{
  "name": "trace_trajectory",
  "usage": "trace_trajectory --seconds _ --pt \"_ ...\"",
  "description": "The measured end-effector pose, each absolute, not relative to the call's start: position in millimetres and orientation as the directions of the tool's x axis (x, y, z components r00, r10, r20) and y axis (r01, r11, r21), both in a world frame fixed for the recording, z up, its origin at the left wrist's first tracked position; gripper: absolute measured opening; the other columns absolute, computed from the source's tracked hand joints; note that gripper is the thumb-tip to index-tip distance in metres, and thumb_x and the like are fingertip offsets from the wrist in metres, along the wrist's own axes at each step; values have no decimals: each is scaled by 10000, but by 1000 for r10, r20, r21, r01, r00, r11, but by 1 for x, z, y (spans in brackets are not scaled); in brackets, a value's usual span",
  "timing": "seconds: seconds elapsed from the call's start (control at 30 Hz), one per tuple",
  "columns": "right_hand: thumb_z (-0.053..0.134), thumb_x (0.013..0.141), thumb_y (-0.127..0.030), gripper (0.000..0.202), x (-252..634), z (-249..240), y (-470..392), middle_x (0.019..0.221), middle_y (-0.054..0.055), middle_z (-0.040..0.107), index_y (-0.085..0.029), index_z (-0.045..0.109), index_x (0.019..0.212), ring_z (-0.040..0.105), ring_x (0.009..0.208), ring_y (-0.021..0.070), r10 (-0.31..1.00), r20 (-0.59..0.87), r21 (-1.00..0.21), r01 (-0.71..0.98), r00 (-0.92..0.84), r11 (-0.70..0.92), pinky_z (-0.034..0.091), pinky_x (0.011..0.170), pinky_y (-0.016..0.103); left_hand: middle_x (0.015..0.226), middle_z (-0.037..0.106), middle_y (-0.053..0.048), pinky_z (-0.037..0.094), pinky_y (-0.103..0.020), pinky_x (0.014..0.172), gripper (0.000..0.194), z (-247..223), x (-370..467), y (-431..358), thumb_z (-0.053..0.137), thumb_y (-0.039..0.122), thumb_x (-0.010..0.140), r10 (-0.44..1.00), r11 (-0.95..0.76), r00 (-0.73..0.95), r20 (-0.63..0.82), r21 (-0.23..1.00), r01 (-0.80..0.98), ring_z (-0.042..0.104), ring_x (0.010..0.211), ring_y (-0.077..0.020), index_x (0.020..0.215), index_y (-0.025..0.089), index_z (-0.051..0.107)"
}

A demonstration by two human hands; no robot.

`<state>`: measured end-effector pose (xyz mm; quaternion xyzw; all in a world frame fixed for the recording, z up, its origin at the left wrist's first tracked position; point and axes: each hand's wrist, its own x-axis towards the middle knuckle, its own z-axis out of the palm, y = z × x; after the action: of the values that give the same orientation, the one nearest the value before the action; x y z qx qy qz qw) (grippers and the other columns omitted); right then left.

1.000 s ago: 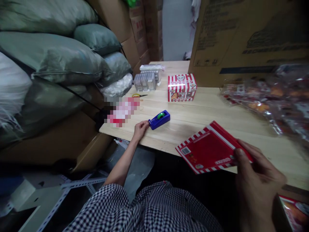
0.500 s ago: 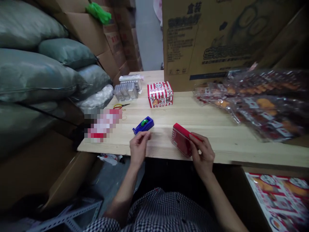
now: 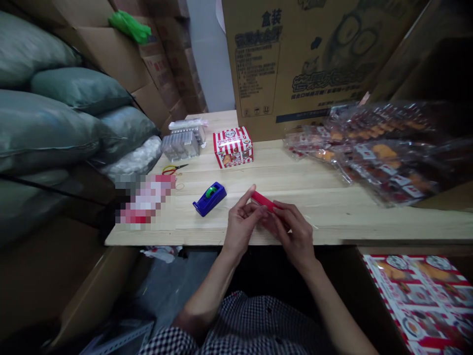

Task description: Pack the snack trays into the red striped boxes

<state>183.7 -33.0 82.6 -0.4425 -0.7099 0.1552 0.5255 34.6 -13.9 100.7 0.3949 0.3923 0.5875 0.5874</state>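
Note:
A small flat red box is held up over the table's front edge, its narrow red side facing up. My right hand grips its right end between thumb and fingers. At the other end my left hand is closed on the box, thumb pressed against it and forefinger reaching past its far corner. Fingers cover most of the box's broad face. Just left of my hands stands a blue tape dispenser with a green roll inside.
Behind is a red-and-white striped carton, with clear plastic packs and scissors to its left. Clear bags of snack-like pieces are heaped at right, before a large cardboard box. Printed sheets lie lower right.
My left hand has moved right, from beside the tape dispenser onto the red box. My right hand has turned the box so its narrow side faces up. The view has shifted slightly.

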Motion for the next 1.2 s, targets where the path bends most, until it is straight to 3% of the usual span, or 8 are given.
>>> trace_trajectory --seconds 0.13,0.27,0.43,0.53,0.63,0.8,0.97,1.2 --pt "539 968 -146 357 184 84 -32 1158 102 666 -268 578 1301 656 1066 247 783 620 -678 476 -38 560 571 894 439 690 701 25 477 -241 661 945 92 38 -7 841 286 732 995 98 30 -94 891 -444 631 608 -106 1525 198 335" --pt "481 980 -111 576 189 81 -29 1265 85 630 -362 412 1494 617 1142 246 781 600 -606 538 -175 586 440 1086 548 670 693 22 469 -243 650 835 87 39 -4 842 286 730 991 132 39 -129 876 -464 623 584 -103 1445 183 421" --pt "502 978 -119 608 196 83 -25 1266 65 608 -415 393 1499 613 1131 234 785 581 -599 541 -215 591 314 1165 616 664 687 31 473 -237 642 735 85 40 -2 831 310 750 992 129 53 -118 878 -460 614 571 -97 1384 204 475" --pt "551 967 -169 498 200 93 -20 1161 68 622 -367 521 1423 624 1060 238 818 538 -678 473 -203 563 400 1105 587 693 712 11 484 -236 633 739 81 38 4 836 369 736 990 138 82 -115 900 -412 634 578 -109 1365 199 488" --pt "583 954 -219 409 207 102 -15 1035 61 595 -327 609 1347 613 976 222 869 434 -788 367 -239 495 546 901 440 676 714 -2 476 -238 605 727 77 30 13 838 401 718 983 141 153 -97 940 -312 629 560 -124 1335 177 526" --pt "581 947 -212 444 214 105 -9 1021 51 560 -343 589 1371 579 977 208 893 340 -851 308 -294 426 533 855 379 539 537 63 386 -244 550 495 76 11 29 820 408 735 984 -72 163 66 997 32 477 490 -108 1160 201 676" --pt "593 936 -223 398 213 101 -8 1072 59 585 -309 625 1323 600 1027 217 907 318 -885 259 -275 388 522 907 402 798 603 -32 407 -294 709 312 88 -7 44 840 392 718 886 -460 259 384 797 391 510 771 -185 957 219 737" --pt "654 894 -255 304 205 101 -25 1246 72 675 -266 687 1196 637 1158 237 924 286 -923 186 -253 336 501 1019 441 1164 671 -93 459 -261 673 321 94 -15 29 769 365 805 840 -426 459 289 876 228 628 863 -177 1084 223 700"
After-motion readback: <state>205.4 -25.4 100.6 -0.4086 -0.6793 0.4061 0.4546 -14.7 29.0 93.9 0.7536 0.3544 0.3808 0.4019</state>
